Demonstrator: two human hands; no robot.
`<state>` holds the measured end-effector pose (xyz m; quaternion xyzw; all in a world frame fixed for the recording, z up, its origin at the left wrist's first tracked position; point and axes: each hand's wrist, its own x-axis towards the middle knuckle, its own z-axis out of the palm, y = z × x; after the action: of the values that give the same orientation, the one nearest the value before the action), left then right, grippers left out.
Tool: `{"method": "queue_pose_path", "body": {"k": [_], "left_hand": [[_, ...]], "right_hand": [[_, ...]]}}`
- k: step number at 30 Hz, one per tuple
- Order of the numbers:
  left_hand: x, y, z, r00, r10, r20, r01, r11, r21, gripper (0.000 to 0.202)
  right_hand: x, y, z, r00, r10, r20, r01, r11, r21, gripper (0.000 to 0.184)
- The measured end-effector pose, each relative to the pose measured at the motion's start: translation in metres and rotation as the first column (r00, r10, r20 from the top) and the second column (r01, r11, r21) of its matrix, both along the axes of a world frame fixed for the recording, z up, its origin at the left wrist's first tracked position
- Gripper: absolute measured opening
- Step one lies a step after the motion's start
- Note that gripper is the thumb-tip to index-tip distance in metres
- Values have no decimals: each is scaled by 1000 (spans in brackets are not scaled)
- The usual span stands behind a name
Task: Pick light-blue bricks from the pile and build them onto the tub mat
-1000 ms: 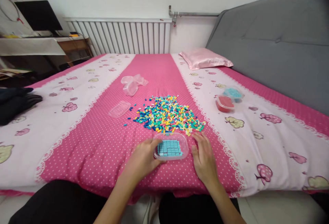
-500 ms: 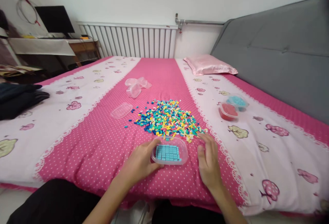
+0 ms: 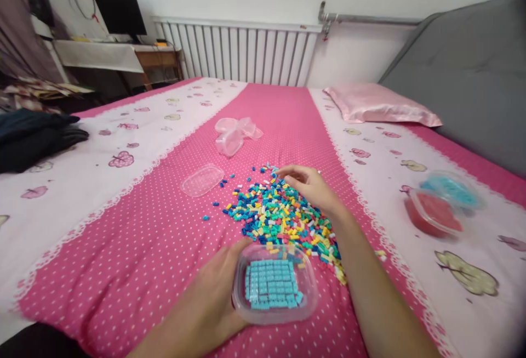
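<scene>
My left hand (image 3: 219, 287) grips the left side of a clear plastic container (image 3: 310, 292), thumb at the near side and fingers at the far side. Inside lie light-blue toy bricks (image 3: 273, 281), mostly in tight flat rows, with a loose one at the right corner. Beyond the container spreads a pile of small multicoloured bricks (image 3: 283, 215). Over the pile's far edge reaches my right hand (image 3: 308, 185), its thumb and fingers bent and slightly apart, fingertips close to a few blue bricks. No brick shows between them.
A clear lid (image 3: 202, 180) lies left of the pile, with several empty clear containers (image 3: 234, 136) behind it. At the right stand a container of red bricks (image 3: 435, 215) and one of light-blue bricks (image 3: 454, 189). Dark clothing (image 3: 36, 138) lies far left; a pink pillow (image 3: 378, 104) is at the back.
My right hand has moved from the pile's near right side to its far edge. My left hand still holds the container, which appears larger in view. The camera view has shifted.
</scene>
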<state>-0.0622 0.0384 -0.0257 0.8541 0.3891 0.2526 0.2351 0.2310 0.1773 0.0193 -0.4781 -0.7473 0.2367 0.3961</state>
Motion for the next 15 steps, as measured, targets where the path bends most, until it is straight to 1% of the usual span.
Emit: {"method": "queue_pose_path", "body": {"k": [2, 4, 6, 8, 12, 15], "left_hand": [[3, 1, 1, 999, 20, 43, -18, 999, -39, 78], [7, 3, 3, 997, 39, 65, -30, 991, -132, 69], [11, 5, 5, 997, 55, 60, -40, 974, -223, 64], [13, 5, 7, 997, 57, 45, -43, 962, -268, 61], [15, 4, 7, 996, 74, 40, -58, 948, -311, 60], [13, 2, 2, 993, 100, 58, -76, 944, -322, 58]], "right_hand": [[-1, 1, -15, 998, 3, 61, -2, 1000, -15, 24], [1, 1, -22, 992, -9, 126, 11, 1000, -18, 24], [4, 0, -25, 982, -20, 189, 23, 1000, -16, 24], [5, -3, -26, 969, 3, 248, 3, 1000, -26, 21], [0, -14, -28, 935, 91, 344, -70, 995, -71, 16], [-5, -20, -31, 902, 78, 424, -53, 996, -69, 15]]}}
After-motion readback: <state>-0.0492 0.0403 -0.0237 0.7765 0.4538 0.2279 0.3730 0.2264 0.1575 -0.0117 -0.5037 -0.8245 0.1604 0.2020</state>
